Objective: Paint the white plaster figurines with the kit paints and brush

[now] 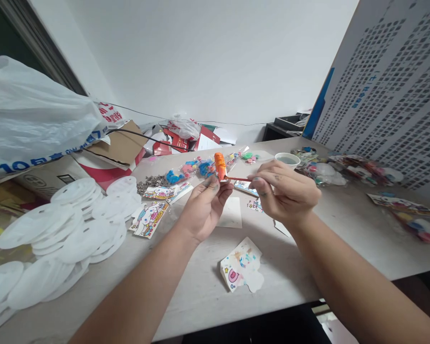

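Between the fingertips of my left hand is a small figure, mostly bright orange with a pale lower part. My right hand pinches a thin paintbrush. The brush points left, and its tip meets the figure's lower right side. Below my hands lies a pale square card. Nearer to me is a torn card with paint smears and printed cartoon bits. A white bowl of liquid stands behind my right hand.
Stacks of white discs cover the table's left side. Cartoon cards, metal bits and bags of coloured pieces lie behind my left hand. More bagged pieces sit at right, before a printed board. A plastic bag bulges at left.
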Demonstrator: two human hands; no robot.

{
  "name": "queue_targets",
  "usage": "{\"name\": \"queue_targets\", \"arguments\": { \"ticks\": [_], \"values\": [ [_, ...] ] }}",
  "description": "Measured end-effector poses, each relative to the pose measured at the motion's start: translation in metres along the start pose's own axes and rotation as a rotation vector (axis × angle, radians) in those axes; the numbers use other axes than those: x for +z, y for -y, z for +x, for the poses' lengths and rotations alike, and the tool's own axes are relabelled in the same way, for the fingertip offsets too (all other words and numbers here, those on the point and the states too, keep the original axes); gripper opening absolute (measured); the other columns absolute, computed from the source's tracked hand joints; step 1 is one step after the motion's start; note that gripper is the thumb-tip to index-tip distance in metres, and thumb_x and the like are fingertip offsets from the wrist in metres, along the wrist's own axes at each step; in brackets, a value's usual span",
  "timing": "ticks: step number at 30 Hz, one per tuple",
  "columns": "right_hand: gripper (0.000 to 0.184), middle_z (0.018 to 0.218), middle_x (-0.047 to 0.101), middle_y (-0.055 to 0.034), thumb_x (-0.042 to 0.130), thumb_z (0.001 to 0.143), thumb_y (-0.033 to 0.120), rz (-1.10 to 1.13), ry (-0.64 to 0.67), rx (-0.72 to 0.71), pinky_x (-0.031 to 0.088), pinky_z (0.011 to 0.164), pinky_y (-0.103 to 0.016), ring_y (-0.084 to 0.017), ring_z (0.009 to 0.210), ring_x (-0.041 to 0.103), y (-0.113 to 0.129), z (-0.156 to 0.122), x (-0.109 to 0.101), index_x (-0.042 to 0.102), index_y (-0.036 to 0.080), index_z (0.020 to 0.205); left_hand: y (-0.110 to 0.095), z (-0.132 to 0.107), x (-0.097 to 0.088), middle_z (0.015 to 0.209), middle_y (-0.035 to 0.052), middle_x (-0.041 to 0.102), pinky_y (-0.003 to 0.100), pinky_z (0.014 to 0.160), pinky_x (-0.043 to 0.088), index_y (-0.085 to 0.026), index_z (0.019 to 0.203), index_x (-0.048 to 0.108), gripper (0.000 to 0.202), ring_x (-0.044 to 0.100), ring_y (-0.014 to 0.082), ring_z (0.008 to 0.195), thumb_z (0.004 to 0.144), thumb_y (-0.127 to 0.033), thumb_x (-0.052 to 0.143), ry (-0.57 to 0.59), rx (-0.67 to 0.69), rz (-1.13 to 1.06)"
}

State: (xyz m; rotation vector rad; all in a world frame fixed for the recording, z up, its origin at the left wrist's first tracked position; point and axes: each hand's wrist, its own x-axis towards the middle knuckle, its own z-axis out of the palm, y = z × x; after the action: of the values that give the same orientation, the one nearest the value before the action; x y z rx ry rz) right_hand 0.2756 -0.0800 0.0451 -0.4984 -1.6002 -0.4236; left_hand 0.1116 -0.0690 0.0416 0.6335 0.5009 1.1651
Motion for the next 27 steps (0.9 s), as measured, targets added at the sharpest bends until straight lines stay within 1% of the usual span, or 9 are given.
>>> {"name": "queue_targets", "arguments": {
  "ticks": [3,8,12,14,18,20,24,26,27],
  "values": [
    [0.020,0.069,0.071,-0.0027,0.065,0.083,0.009,-0.046,-0.059,-0.007,0.053,0.059,-0.032,-0.016,0.061,0.062,0.0006,0.0006,0.0012,0.074,0.023,0.093,0.0000,-0.0003,0.0000,0.085,0.0025,0.071,0.022,0.087,0.053,-0.014,0.084,0.072,0.016,0.067,0.0078,0.080,0.093,-0.014,0.059,0.044,0.001,-0.017],
    [0.017,0.068,0.071,-0.0018,0.067,0.083,0.011,-0.003,0.025,-0.033,0.052,0.058,-0.031,-0.015,0.060,0.062,0.0010,0.0003,-0.0008,0.074,0.023,0.093,-0.0009,-0.0002,-0.0024,0.088,0.0022,0.072,0.019,0.086,0.054,-0.015,0.088,0.074,0.013,0.067,0.0071,0.081,0.091,-0.013,0.061,0.059,0.001,-0.050],
    [0.020,0.069,0.071,-0.0014,0.065,0.084,0.011,-0.071,-0.076,-0.012,0.053,0.060,-0.034,-0.016,0.059,0.062,0.0018,0.0003,-0.0027,0.074,0.025,0.096,-0.0014,-0.0002,-0.0037,0.090,0.0028,0.072,0.020,0.087,0.054,-0.015,0.089,0.074,0.009,0.067,0.0079,0.082,0.089,-0.014,0.065,0.056,-0.015,-0.050],
    [0.022,0.071,0.072,-0.0021,0.064,0.085,0.012,-0.094,-0.090,-0.010,0.053,0.061,-0.035,-0.017,0.062,0.064,0.0027,0.0006,-0.0020,0.074,0.025,0.099,-0.0010,-0.0001,-0.0033,0.088,0.0029,0.072,0.021,0.087,0.054,-0.015,0.089,0.074,0.009,0.068,0.0085,0.081,0.088,-0.014,0.065,0.045,-0.018,-0.043],
    [0.019,0.071,0.072,-0.0018,0.067,0.083,0.012,-0.034,0.058,-0.052,0.054,0.060,-0.032,-0.016,0.063,0.064,0.0051,0.0014,-0.0016,0.072,0.024,0.097,-0.0004,0.0006,-0.0025,0.085,0.0029,0.072,0.019,0.082,0.055,-0.014,0.087,0.073,0.015,0.067,0.0076,0.078,0.093,-0.015,0.060,0.033,-0.017,-0.035],
    [0.018,0.067,0.069,-0.0004,0.068,0.082,0.012,-0.011,0.078,-0.062,0.053,0.059,-0.031,-0.015,0.060,0.061,0.0063,0.0018,-0.0029,0.071,0.023,0.094,-0.0006,0.0009,-0.0026,0.083,0.0024,0.071,0.017,0.078,0.055,-0.014,0.085,0.073,0.019,0.066,0.0067,0.075,0.094,-0.014,0.057,0.028,-0.019,-0.048],
    [0.020,0.067,0.069,-0.0026,0.066,0.082,0.009,-0.041,-0.035,-0.044,0.053,0.059,-0.032,-0.016,0.060,0.060,0.0073,0.0022,-0.0048,0.073,0.021,0.095,-0.0014,0.0008,-0.0033,0.080,0.0024,0.070,0.016,0.077,0.055,-0.014,0.084,0.073,0.021,0.066,0.0060,0.074,0.095,-0.013,0.055,0.056,-0.028,-0.059],
    [0.024,0.071,0.071,-0.0038,0.066,0.082,0.009,-0.064,-0.045,-0.042,0.054,0.061,-0.033,-0.017,0.064,0.063,0.0067,0.0024,-0.0042,0.074,0.022,0.100,-0.0016,0.0007,-0.0039,0.082,0.0029,0.071,0.016,0.078,0.055,-0.014,0.086,0.074,0.020,0.066,0.0064,0.075,0.094,-0.013,0.056,0.077,-0.033,-0.054],
    [0.024,0.072,0.071,-0.0038,0.067,0.083,0.009,-0.059,-0.026,-0.049,0.054,0.061,-0.033,-0.017,0.065,0.063,0.0064,0.0027,-0.0037,0.074,0.023,0.102,-0.0016,0.0007,-0.0042,0.083,0.0031,0.071,0.016,0.079,0.055,-0.014,0.087,0.074,0.019,0.066,0.0066,0.076,0.094,-0.013,0.056,0.083,-0.033,-0.053]
  ]
}}
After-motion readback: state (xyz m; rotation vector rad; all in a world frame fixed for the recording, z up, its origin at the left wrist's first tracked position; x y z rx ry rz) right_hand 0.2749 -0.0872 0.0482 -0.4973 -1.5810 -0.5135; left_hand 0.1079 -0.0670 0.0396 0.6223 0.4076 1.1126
